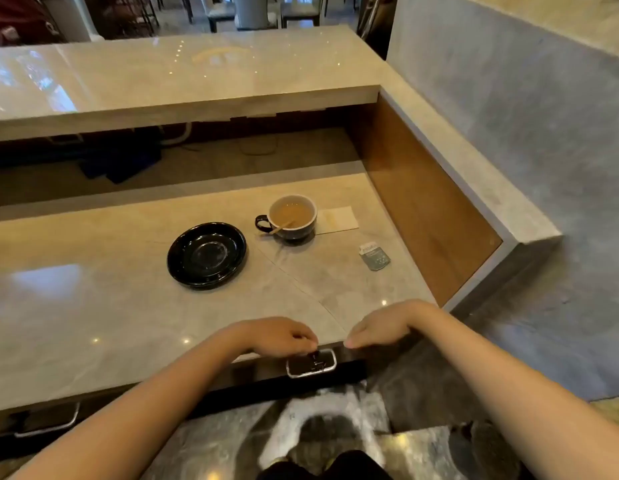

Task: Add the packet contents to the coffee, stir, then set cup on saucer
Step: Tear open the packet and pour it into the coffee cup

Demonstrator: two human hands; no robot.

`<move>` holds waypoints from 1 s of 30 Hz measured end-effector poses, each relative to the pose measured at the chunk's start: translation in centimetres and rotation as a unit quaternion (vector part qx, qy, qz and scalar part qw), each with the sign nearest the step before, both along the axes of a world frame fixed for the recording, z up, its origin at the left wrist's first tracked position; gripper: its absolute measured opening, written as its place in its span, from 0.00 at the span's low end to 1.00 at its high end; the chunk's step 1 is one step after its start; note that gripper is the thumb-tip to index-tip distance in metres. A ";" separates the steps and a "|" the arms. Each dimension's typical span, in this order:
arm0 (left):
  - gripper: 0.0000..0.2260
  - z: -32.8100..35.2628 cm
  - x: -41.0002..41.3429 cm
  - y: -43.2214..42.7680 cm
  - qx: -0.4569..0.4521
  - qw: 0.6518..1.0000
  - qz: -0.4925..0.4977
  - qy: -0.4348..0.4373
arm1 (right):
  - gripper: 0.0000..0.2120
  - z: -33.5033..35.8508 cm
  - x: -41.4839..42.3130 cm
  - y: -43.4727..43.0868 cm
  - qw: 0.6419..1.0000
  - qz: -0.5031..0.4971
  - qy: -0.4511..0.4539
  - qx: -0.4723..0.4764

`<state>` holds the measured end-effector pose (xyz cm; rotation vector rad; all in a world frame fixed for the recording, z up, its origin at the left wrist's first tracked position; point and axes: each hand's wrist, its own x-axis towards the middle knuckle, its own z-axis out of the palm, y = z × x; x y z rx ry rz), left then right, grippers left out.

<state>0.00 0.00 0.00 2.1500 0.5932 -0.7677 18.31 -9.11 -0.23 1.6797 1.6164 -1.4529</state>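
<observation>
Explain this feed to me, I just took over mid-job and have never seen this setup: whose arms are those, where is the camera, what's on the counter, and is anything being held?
There is no machine here. One wide-angle camera sits on a person's head, looking forward and down, so the two bare arms are theirs.

On the pale marble counter stand a glossy black round saucer and, to its right and apart from it, a dark cup of light brown coffee with a thin wooden stirrer leaning in it. A beige paper napkin lies beside the cup, and a small grey packet nearer the right edge.

The left hand and right hand rest at the counter's near edge and seem to hold nothing.
</observation>
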 end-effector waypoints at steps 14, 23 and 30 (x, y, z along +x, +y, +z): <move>0.17 -7.5 1.1 6.1 0.288 0.888 0.274 -0.229 | 0.12 -3.7 5.9 3.3 0.815 -0.446 -0.142 0.342; 0.29 -11.0 1.4 6.8 0.374 0.877 0.222 -0.202 | 0.15 -6.1 6.4 4.8 0.764 -0.475 -0.184 0.396; 0.28 -11.3 1.5 6.7 0.390 0.867 0.226 -0.210 | 0.04 -6.9 6.4 4.6 0.717 -0.555 -0.074 0.415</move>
